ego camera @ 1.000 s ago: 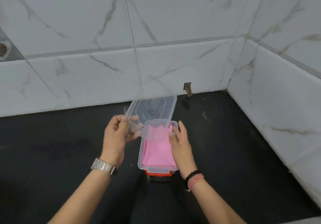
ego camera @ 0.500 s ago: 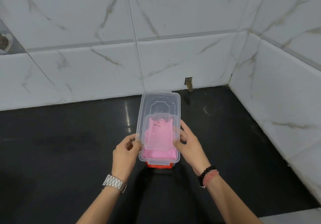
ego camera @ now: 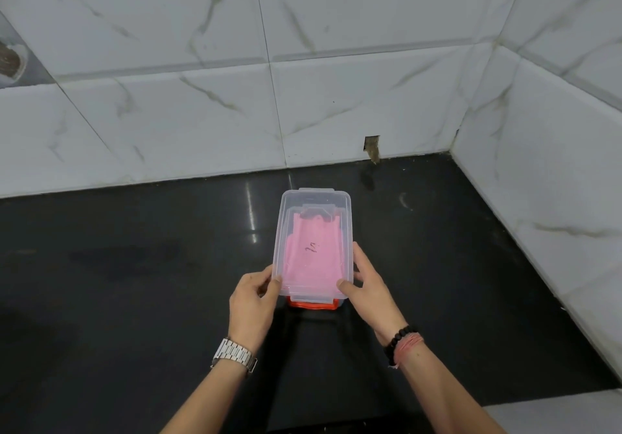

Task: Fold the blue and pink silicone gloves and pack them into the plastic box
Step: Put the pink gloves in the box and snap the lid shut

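A clear plastic box [ego camera: 347,231] stands on the black counter [ego camera: 134,282] with its transparent lid [ego camera: 314,198] lying flat on top. Through the lid I see the folded pink glove [ego camera: 311,252]; the blue glove is hidden. An orange latch [ego camera: 313,305] sticks out at the box's near end. My left hand [ego camera: 252,302] holds the lid's near left corner, thumb on top. My right hand [ego camera: 368,285] grips the near right corner and side of the box.
White marble-look tiled walls [ego camera: 202,97] close off the back and the right side of the counter. A small notch [ego camera: 372,146] sits in the back wall just above the counter. A pale ledge [ego camera: 572,410] shows at the bottom right.
The lid, first held tilted up in my left hand, has come down flat onto the box. Both hands have slid to the box's near corners.
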